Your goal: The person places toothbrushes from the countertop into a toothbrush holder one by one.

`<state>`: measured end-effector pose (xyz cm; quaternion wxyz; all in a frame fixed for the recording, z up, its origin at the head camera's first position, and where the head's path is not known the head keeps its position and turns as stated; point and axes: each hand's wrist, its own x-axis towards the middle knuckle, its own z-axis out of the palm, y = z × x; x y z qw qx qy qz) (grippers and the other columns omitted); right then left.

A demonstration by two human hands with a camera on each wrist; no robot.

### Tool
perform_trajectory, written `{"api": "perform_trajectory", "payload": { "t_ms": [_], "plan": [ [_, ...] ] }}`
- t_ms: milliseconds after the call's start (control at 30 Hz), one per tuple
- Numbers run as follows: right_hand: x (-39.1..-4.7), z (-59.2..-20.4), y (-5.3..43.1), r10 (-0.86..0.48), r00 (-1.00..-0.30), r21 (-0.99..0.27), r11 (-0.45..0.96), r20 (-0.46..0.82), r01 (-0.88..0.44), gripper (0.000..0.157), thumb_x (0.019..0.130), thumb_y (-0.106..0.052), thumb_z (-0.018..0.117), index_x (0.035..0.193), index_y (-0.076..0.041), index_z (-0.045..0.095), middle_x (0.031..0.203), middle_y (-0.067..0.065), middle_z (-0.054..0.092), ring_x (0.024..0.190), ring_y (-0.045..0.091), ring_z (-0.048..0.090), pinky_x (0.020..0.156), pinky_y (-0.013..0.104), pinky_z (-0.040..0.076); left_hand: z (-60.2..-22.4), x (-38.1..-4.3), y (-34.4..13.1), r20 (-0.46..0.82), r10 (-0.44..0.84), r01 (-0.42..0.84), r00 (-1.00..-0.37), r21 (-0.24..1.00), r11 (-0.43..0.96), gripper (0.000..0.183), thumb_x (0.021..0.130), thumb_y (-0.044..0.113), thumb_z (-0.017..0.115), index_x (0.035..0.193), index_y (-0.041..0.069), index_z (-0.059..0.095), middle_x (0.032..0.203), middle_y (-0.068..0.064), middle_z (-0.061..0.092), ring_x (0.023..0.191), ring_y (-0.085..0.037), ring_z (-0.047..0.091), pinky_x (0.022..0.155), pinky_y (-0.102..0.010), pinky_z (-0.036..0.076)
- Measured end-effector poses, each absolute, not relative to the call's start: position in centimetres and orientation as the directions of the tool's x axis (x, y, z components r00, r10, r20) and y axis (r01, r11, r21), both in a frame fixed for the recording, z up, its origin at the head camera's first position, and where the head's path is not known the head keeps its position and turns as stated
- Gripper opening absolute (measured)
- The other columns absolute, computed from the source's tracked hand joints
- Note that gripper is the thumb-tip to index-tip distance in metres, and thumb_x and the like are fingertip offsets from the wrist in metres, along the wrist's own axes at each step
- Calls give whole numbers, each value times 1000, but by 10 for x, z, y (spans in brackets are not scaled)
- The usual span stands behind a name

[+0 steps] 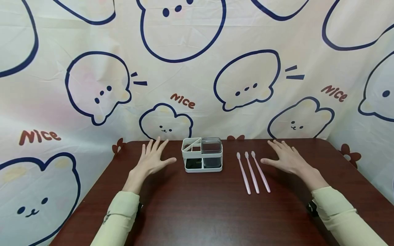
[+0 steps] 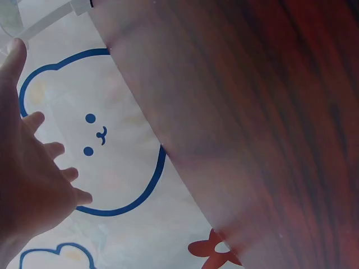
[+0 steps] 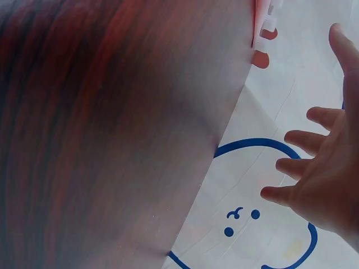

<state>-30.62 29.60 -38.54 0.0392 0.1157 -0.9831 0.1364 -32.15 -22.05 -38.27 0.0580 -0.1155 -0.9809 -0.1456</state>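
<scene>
A white two-tier organizer rack [image 1: 202, 169] stands near the back of the dark table, with divided slots on its upper left and a clear grey cup [image 1: 211, 146] on its upper right. To its left my left hand [image 1: 151, 161] hovers with fingers spread, thumb pointing toward the rack, holding nothing. Three pink toothbrushes [image 1: 253, 175] lie side by side on the table, heads toward the back. Just right of them is my right hand [image 1: 286, 159], fingers straight and apart, also holding nothing. Both wrist views show the spread fingers too.
The brown wooden table [image 1: 197, 215] runs back to a cloth backdrop [image 1: 197, 78] printed with blue-outlined bears. That cloth also hangs along the left and right sides of the table. A dark band [image 1: 312, 207] shows under the right sleeve.
</scene>
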Motion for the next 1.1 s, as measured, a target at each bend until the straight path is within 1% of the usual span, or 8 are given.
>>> {"api": "perform_trajectory", "payload": {
  "t_ms": [100, 233, 400, 533, 633, 800, 1000, 1100],
  "plan": [
    [-305, -386, 295, -230, -964, -248, 934, 136, -258, 98, 87, -70, 55, 153, -1, 32, 154, 33, 31, 142, 56, 23, 111, 74, 19, -381, -321, -220, 141, 208, 242, -968, 304, 921, 93, 88, 73, 52, 159, 23, 20, 167, -16, 8, 152, -45, 1, 119, -65, -6],
    [-304, -386, 294, -243, -957, -261, 924, 161, -279, 94, 88, -68, 58, 151, -2, 36, 151, 33, 37, 138, 54, 33, 107, 73, 30, -380, -322, -220, 158, 217, 261, -963, 350, 900, 90, 88, 72, 52, 158, 22, 25, 166, -15, 17, 152, -43, 8, 120, -66, 0],
    [-303, -384, 292, -250, -954, -315, 903, 165, -291, 85, 91, -62, 60, 149, -3, 40, 147, 31, 42, 133, 52, 41, 102, 72, 37, -380, -322, -219, 188, 226, 286, -956, 409, 867, 83, 90, 67, 56, 154, 19, 35, 160, -13, 34, 148, -39, 27, 119, -63, 19],
    [-303, -384, 290, -264, -951, -376, 874, 162, -307, 72, 95, -50, 62, 145, -2, 45, 139, 29, 51, 128, 47, 48, 101, 68, 41, -380, -320, -218, 176, 224, 282, -959, 484, 828, 78, 90, 66, 57, 151, 20, 40, 155, -11, 41, 144, -35, 36, 115, -62, 30],
    [-303, -384, 289, -272, -949, -416, 853, 162, -315, 65, 96, -43, 63, 143, -1, 47, 131, 26, 57, 122, 43, 54, 99, 63, 45, -379, -318, -216, 172, 224, 282, -959, 540, 793, 77, 89, 68, 57, 149, 23, 42, 154, -9, 42, 142, -32, 39, 115, -59, 33],
    [-302, -384, 288, -288, -944, -456, 826, 164, -331, 60, 97, -39, 64, 141, 0, 49, 122, 21, 63, 112, 36, 60, 93, 58, 50, -378, -318, -213, 181, 244, 304, -953, 599, 741, 76, 86, 69, 59, 147, 26, 43, 153, -8, 44, 140, -31, 43, 113, -59, 36],
    [-303, -386, 285, -305, -941, -487, 805, 149, -338, 57, 97, -35, 64, 140, -1, 50, 116, 17, 66, 103, 29, 64, 85, 51, 54, -377, -318, -208, 172, 278, 322, -945, 628, 708, 73, 88, 61, 64, 149, 26, 41, 153, -5, 44, 140, -31, 42, 112, -60, 36],
    [-303, -388, 284, -301, -944, -502, 801, 133, -326, 56, 97, -34, 64, 140, -2, 51, 115, 16, 66, 101, 28, 65, 83, 48, 55, -378, -318, -206, 169, 290, 328, -942, 645, 690, 73, 89, 57, 66, 150, 25, 40, 153, -7, 43, 140, -32, 42, 111, -61, 36]
  ]
}}
